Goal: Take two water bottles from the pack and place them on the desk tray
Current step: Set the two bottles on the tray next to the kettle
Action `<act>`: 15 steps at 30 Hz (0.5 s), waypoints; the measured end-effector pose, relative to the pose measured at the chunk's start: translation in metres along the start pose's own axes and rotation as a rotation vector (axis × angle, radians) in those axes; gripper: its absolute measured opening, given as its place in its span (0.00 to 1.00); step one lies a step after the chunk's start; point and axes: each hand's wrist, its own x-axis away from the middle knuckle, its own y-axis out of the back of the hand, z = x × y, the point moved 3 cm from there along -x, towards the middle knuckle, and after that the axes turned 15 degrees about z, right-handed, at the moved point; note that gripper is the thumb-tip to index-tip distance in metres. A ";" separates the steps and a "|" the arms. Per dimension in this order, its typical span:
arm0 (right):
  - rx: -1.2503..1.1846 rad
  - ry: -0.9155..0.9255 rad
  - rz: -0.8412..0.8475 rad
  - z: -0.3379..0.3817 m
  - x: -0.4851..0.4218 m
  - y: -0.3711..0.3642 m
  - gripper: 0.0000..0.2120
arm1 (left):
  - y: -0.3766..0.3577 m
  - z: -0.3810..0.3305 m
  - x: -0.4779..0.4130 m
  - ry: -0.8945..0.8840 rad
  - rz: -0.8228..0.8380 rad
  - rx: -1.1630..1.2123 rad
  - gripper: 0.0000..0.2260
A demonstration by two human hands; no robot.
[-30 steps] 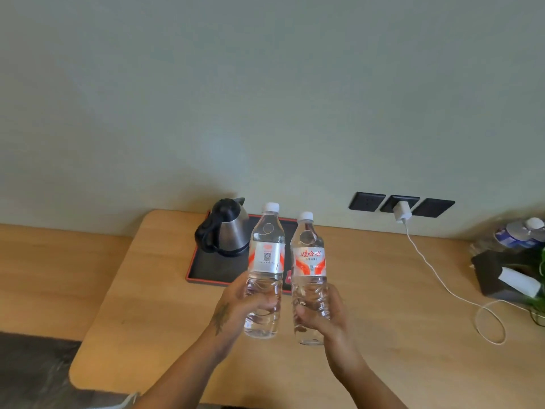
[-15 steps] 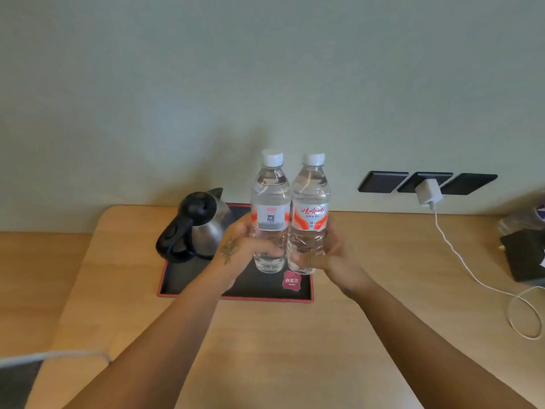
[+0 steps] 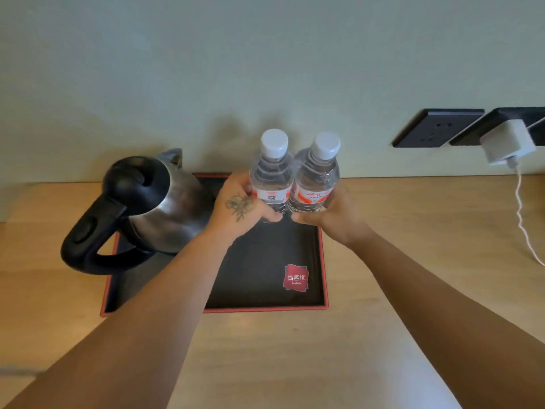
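Two clear water bottles with white caps and red-and-white labels stand upright side by side over the far part of the black, red-edged desk tray (image 3: pixel 265 290). My left hand (image 3: pixel 239 211) grips the left bottle (image 3: pixel 271 175) around its lower body. My right hand (image 3: pixel 333 214) grips the right bottle (image 3: pixel 317 178) the same way. The bottles touch each other. Both bases are hidden behind my fingers, so I cannot tell whether they rest on the tray.
A steel kettle (image 3: pixel 147 208) with a black lid and handle stands on the tray's left half, close to my left hand. Black wall sockets (image 3: pixel 436 128) and a white charger (image 3: pixel 507 146) with its cable sit at the right. The wall is right behind the tray.
Both hands have carried the bottles forward and down over the tray's far part, near the wall. The view has moved closer to the desk.
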 end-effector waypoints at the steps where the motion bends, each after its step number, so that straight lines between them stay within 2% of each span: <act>1: 0.007 -0.008 -0.013 -0.004 -0.003 0.001 0.39 | -0.001 0.000 -0.004 -0.015 -0.010 -0.004 0.28; 4: 0.043 -0.018 -0.043 -0.012 -0.012 0.003 0.38 | -0.002 -0.001 -0.015 -0.069 -0.042 -0.032 0.29; 9: 0.103 -0.021 -0.102 -0.009 -0.022 0.003 0.38 | 0.002 0.005 -0.027 -0.050 -0.036 -0.052 0.25; 15: 0.158 -0.096 -0.149 -0.018 -0.022 0.001 0.34 | 0.002 0.003 -0.026 -0.103 -0.050 -0.101 0.28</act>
